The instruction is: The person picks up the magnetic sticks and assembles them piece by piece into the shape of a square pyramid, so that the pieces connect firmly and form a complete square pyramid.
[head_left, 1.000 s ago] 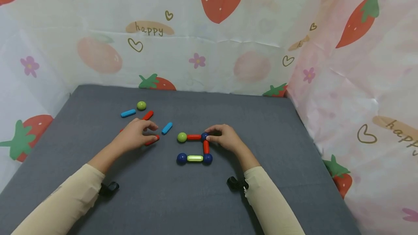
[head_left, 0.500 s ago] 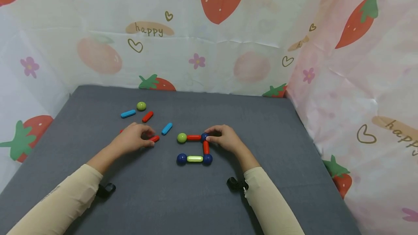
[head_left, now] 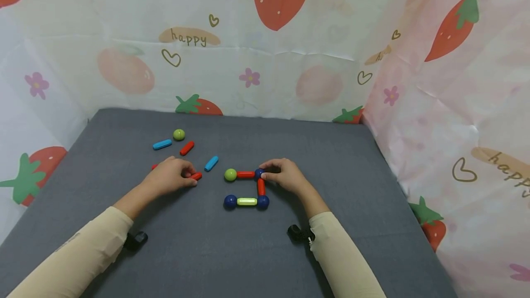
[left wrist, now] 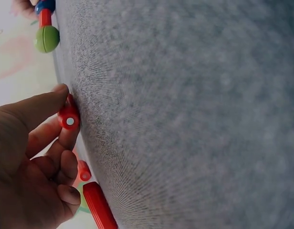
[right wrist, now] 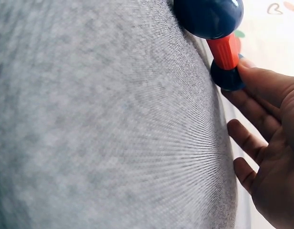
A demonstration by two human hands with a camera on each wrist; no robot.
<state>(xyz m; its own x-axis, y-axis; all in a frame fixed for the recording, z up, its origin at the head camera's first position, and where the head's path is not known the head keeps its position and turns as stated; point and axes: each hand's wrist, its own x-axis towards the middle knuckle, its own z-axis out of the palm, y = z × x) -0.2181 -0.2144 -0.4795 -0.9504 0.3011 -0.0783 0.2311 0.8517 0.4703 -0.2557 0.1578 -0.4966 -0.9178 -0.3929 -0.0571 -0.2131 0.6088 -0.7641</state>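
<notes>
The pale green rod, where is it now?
In the head view, the pale green rod sits a little left of center in the lower half, between two dark blue balls, below and left of the right hand.

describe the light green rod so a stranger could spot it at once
On the grey cloth, find the joined frame that the right hand pinches at a corner. The light green rod forms its side nearest the person, between two dark blue balls. It alone is light green; the other rods in view are red or blue.

The left hand (head_left: 167, 176) mostly hides what seems a red rod (head_left: 154, 166) behind it.
</notes>
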